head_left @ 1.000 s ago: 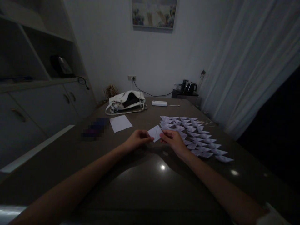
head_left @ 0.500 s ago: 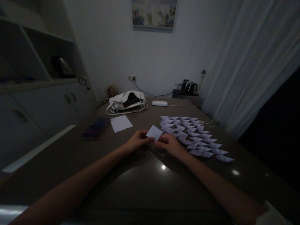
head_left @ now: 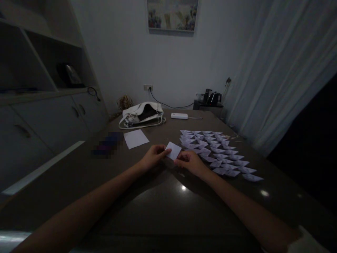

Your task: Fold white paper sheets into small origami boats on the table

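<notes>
A small white folded paper (head_left: pixel 174 149), roughly square with crease lines on its face, is held up a little above the table. My left hand (head_left: pixel 154 157) pinches its left side, the thumb lying across the front. At the lower right edge, the closed fingers of my right hand (head_left: pixel 192 162) grip the same paper near its bottom corner. Just beyond my right hand, several white folded paper boats (head_left: pixel 219 156) stand in rows. Farther left of the paper lies a flat stack of white paper sheets (head_left: pixel 136 138).
A white handbag (head_left: pixel 143 114) and a white power bank (head_left: pixel 179 116) with a strap lie toward the far side of the brown table (head_left: pixel 158 214). A blurred dark item (head_left: pixel 107 143) sits at the left. Black kettles (head_left: pixel 213 98) stand beyond the table.
The folded paper has turned slightly, and its face now shows a different crease pattern. My left thumb has moved up over its front; my right hand has stayed almost in place.
</notes>
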Available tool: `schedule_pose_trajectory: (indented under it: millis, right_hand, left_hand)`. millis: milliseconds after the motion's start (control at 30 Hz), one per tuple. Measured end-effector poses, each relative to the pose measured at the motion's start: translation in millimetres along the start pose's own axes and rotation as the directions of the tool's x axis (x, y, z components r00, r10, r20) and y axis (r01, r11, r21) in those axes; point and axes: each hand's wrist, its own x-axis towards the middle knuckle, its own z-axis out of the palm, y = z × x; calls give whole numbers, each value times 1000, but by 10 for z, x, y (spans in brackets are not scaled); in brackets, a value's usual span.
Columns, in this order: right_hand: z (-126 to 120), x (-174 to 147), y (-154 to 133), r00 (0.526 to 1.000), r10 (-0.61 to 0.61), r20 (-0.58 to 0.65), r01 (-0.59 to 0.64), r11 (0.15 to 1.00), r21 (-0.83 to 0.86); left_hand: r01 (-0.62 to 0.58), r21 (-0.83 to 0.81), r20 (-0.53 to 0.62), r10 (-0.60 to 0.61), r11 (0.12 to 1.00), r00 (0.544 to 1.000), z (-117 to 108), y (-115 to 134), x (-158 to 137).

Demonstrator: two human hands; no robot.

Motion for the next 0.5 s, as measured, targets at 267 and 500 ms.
schedule_pose_trajectory:
  millis: [267,500]
  right_hand:
    - [2,-3,7,999,-15,29,16,1000,-23]
    - [16,19,-7,998,-2,-64,2,1000,-11]
  left_hand:
    - [-13,47,28,12,999,1000,-10,8,-22]
    - [-27,123,-45,32,992,998,-12,-53,12]
